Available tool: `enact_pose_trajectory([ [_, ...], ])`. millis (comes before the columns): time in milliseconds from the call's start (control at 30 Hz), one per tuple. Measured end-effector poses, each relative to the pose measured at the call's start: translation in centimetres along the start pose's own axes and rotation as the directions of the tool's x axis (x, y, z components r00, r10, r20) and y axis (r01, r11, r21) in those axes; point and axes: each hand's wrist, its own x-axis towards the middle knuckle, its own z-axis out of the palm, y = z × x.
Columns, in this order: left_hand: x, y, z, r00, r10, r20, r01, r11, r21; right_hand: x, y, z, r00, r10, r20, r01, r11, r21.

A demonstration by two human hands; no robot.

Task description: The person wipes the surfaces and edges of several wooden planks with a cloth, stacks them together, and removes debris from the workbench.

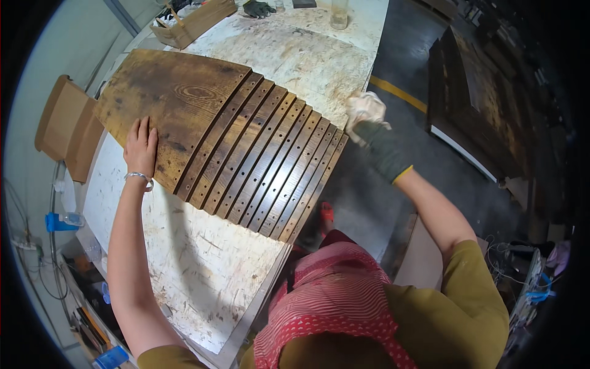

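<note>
A row of brown wood-grain boards point(178, 92) lies overlapped like stairs on a stained white worktable point(203, 277). Small dark holes run along the boards' exposed edge strips. My bare left hand point(142, 147) rests flat on the largest, topmost board near its left edge, fingers stretched out, a bracelet at the wrist. On my right hand point(382, 147) is a dark glove with a yellow cuff. Its fingers close round a crumpled whitish cloth point(367, 109), just off the far right end of the boards, by the table's edge. The cloth partly hides those fingers.
At the far side stand a cardboard box point(190, 27), a dark glove point(258, 8) and a glass jar point(339, 15). An open carton point(67, 126) leans at the left. Across the floor, right, is a stack of dark boards point(479, 104), past a yellow line point(398, 93).
</note>
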Motion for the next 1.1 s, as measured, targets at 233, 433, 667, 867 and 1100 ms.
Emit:
enact_pose_trajectory([
  [233, 0.4, -0.5, 0.4, 0.999, 0.043, -0.021, -0.043, 0.999, 0.006, 0.3, -3.9, -1.1, 0.94, 0.287, -0.185, -0.199, 0.9, 0.388],
  [433, 0.4, -0.5, 0.5, 1.0, -0.009, -0.004, 0.009, 1.0, 0.01, -1.8, -12.0, 3.2, 0.979, 0.166, -0.123, -0.092, 0.884, 0.458],
  [667, 0.6, -0.2, 0.5, 1.0, 0.015, -0.001, -0.015, 1.0, 0.014, 0.5, -1.5, 2.1, 0.983, 0.129, -0.128, -0.084, 0.946, 0.313],
  [867, 0.4, -0.8, 0.7, 1.0, 0.001, -0.006, -0.001, 1.0, 0.023, 2.4, -1.7, -1.6, 0.724, 0.652, 0.223, -0.585, 0.41, 0.699],
  [1100, 0.3, -0.4, 0.5, 1.0, -0.02, 0.011, 0.02, 1.0, 0.015, -2.5, -13.3, 0.8, 0.957, 0.279, -0.086, -0.175, 0.784, 0.595],
])
